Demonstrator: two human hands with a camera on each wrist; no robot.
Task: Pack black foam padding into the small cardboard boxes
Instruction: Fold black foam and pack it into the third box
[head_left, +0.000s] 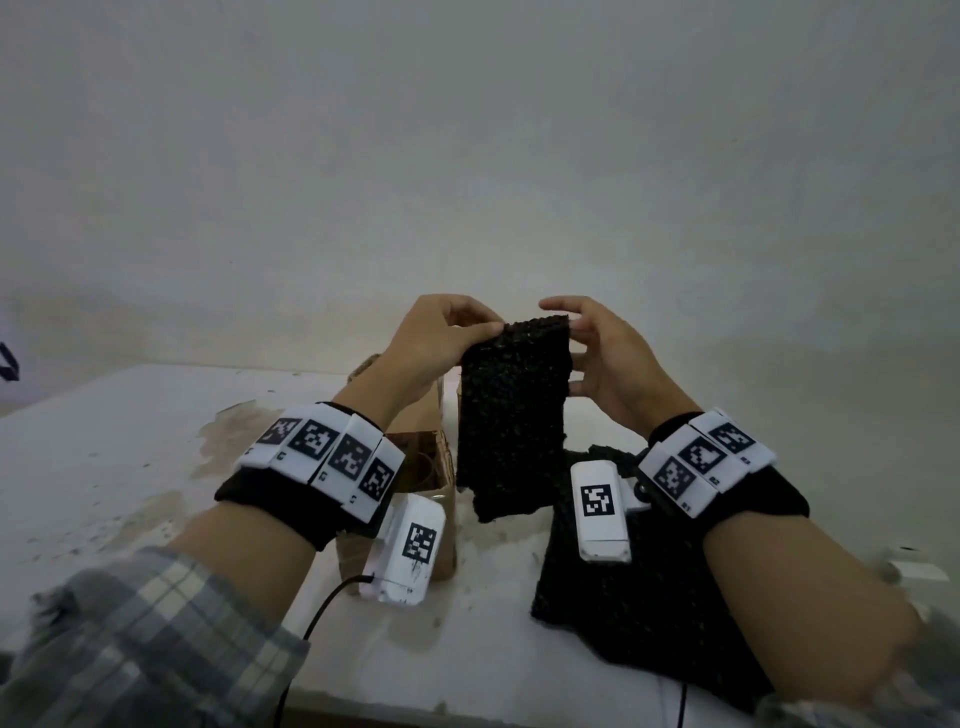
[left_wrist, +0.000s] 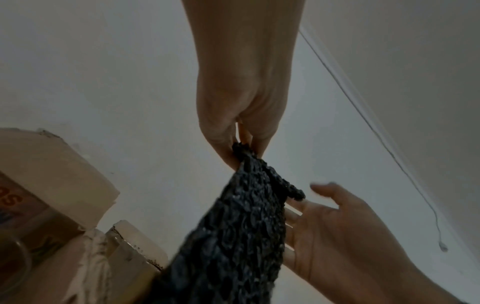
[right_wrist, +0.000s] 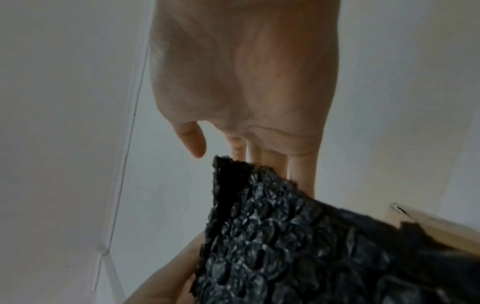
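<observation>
A black foam sheet (head_left: 511, 415) hangs upright above the table between my hands. My left hand (head_left: 485, 328) pinches its top left corner between thumb and fingers; the left wrist view shows that pinch (left_wrist: 244, 150) on the foam sheet (left_wrist: 241, 226). My right hand (head_left: 576, 340) is open beside the sheet's top right edge. Its straight fingers (right_wrist: 301, 174) lie behind the foam sheet (right_wrist: 285, 236) and its thumb stands apart. A small open cardboard box (head_left: 434, 467) stands on the table under my left wrist. More black foam (head_left: 623, 597) lies under my right forearm.
The white, stained table (head_left: 130, 467) runs back to a plain wall. A second cardboard flap (left_wrist: 135, 242) stands beside the printed box (left_wrist: 52, 185). A thin cable (left_wrist: 363, 115) hangs on the wall at right. The table's front edge (head_left: 415, 706) is close to me.
</observation>
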